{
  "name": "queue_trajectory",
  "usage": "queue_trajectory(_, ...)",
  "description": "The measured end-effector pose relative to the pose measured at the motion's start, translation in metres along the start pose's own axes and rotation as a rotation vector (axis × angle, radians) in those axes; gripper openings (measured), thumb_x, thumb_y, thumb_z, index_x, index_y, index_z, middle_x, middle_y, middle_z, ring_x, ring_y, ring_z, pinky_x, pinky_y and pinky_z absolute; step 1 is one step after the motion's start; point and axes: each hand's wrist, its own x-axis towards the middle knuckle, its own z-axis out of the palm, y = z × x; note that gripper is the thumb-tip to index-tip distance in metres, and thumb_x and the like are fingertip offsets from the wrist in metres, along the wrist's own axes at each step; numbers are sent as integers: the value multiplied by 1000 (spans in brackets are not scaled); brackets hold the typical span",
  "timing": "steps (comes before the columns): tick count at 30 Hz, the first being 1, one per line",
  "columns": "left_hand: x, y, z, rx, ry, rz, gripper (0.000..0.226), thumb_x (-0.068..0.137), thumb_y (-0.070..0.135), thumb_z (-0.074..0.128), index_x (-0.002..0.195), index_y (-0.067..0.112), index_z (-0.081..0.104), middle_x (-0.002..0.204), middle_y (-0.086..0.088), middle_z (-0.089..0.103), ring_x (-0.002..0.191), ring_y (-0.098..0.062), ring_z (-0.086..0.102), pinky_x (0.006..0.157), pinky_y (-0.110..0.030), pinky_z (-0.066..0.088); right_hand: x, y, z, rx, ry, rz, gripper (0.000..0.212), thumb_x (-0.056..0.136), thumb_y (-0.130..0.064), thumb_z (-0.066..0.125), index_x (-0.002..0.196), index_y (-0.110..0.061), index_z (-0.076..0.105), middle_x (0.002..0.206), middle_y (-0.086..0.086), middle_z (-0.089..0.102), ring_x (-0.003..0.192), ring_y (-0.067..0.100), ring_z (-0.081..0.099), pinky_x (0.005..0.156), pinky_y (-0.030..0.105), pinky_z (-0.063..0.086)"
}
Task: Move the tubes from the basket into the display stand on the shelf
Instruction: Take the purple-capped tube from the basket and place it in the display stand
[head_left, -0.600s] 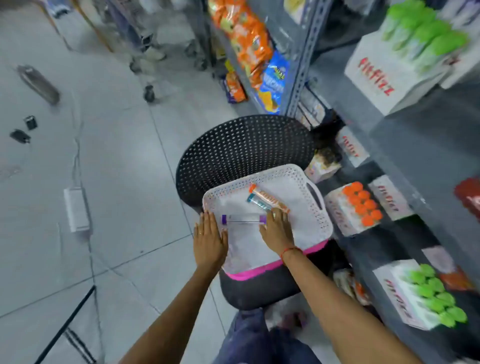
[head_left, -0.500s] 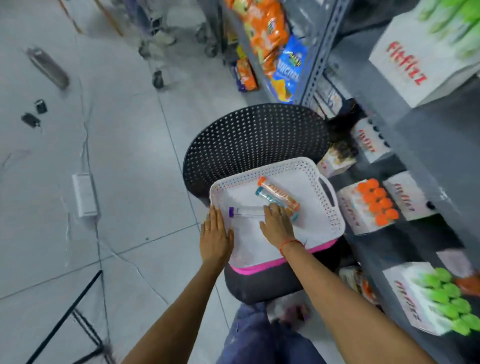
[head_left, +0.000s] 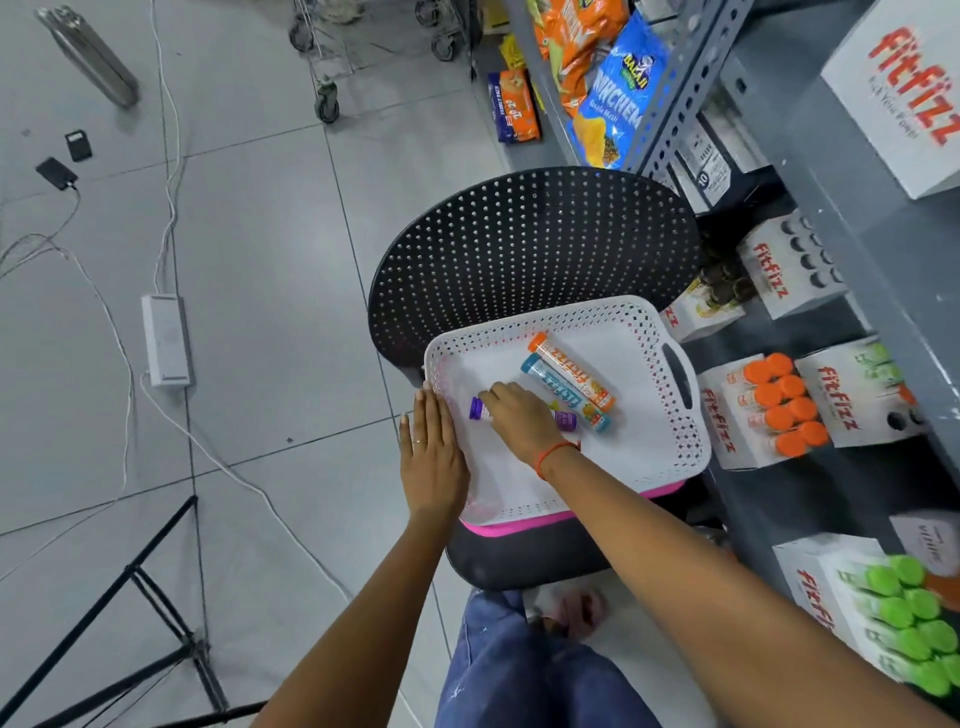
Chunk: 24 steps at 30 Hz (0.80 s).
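A white perforated basket rests on a black chair seat. Three tubes lie in it: an orange-capped tube, a blue-capped tube and a purple-capped tube. My right hand lies over the purple tube with its fingers curled around its middle; only the tube's two ends show. Flat against the basket's left rim is my left hand, fingers together. On the grey shelf to the right stand white Fitfizz display stands: one with orange caps, one with green caps, one with empty holes.
The chair's black perforated back rises behind the basket. Snack bags hang on the shelving upright. On the tiled floor to the left lie a white power strip, cables and a black tripod leg. My knee in jeans is below.
My right hand has slid left along the purple tube and closed over its middle. The left hand stays on the basket's rim. The camera has shifted closer.
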Motion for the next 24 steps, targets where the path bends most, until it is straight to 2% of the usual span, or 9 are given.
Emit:
queue_trajectory(2, 0, 6, -2, 11, -8, 38, 56, 95, 22, 31, 146, 1, 19, 155, -16, 17, 143, -28, 9, 116, -39, -10, -19, 3, -17, 153, 127, 74, 36, 87, -2, 55, 122, -4, 51, 116, 19, 60, 105, 35, 56, 83, 43, 52)
queue_trajectory(5, 0, 32, -13, -38, -29, 91, 62, 89, 9, 47, 145, -2, 22, 153, -17, 20, 142, -29, 15, 116, -38, -5, -61, 14, -58, 442, 330, 242, 40, 83, -5, 63, 122, -5, 54, 120, 17, 62, 108, 32, 59, 89, 43, 53)
queue_trajectory(8, 3, 71, -33, -84, 11, 185, 61, 86, 7, 44, 143, -4, 24, 152, -19, 24, 142, -29, 19, 115, -39, 1, -112, 31, -101, 619, 500, 375, 40, 78, -3, 68, 116, -10, 57, 113, 12, 65, 93, 22, 63, 79, 39, 57)
queue_trajectory(12, 5, 145, -63, -205, 68, 442, 56, 90, 12, 37, 142, -5, 26, 151, -21, 26, 141, -30, 22, 115, -38, 10, -196, 57, -155, 752, 760, 493, 54, 75, -6, 75, 121, -23, 52, 109, 2, 66, 90, 13, 65, 80, 28, 56)
queue_trajectory(14, 0, 188, -79, -263, 98, 634, 55, 92, 17, 37, 142, -4, 26, 150, -20, 28, 141, -28, 20, 115, -37, 9, -243, 68, -179, 763, 881, 555, 58, 73, -5, 76, 116, -36, 52, 106, -11, 65, 90, 2, 65, 81, 20, 54)
queue_trajectory(16, -9, 235, -97, -314, 125, 790, 58, 92, 19, 41, 143, -3, 24, 151, -20, 27, 141, -27, 17, 116, -36, 7, -290, 76, -199, 754, 979, 624, 58, 73, -5, 76, 110, -44, 53, 104, -10, 66, 85, -8, 64, 81, 15, 54)
queue_trajectory(19, -23, 296, -121, -375, 138, 950, 59, 94, 26, 34, 143, -5, 23, 151, -22, 23, 142, -29, 15, 116, -40, 13, -347, 82, -222, 670, 1119, 717, 49, 73, -3, 76, 108, -31, 57, 101, -2, 67, 78, -16, 61, 80, 9, 52)
queue_trajectory(21, -35, 336, -135, -415, 123, 1021, 63, 91, 27, 38, 142, -6, 22, 151, -24, 22, 142, -31, 17, 115, -42, 17, -384, 82, -238, 627, 1223, 768, 48, 73, 0, 75, 108, -27, 57, 97, -2, 65, 74, -17, 60, 75, 2, 49)
queue_trajectory(24, -50, 376, -145, -410, 94, 1056, 68, 93, 33, 42, 145, -5, 18, 153, -22, 16, 143, -30, 13, 116, -39, 8, -429, 80, -256, 506, 1299, 857, 42, 73, -10, 77, 108, -25, 60, 97, -9, 65, 75, -13, 58, 72, 5, 49)
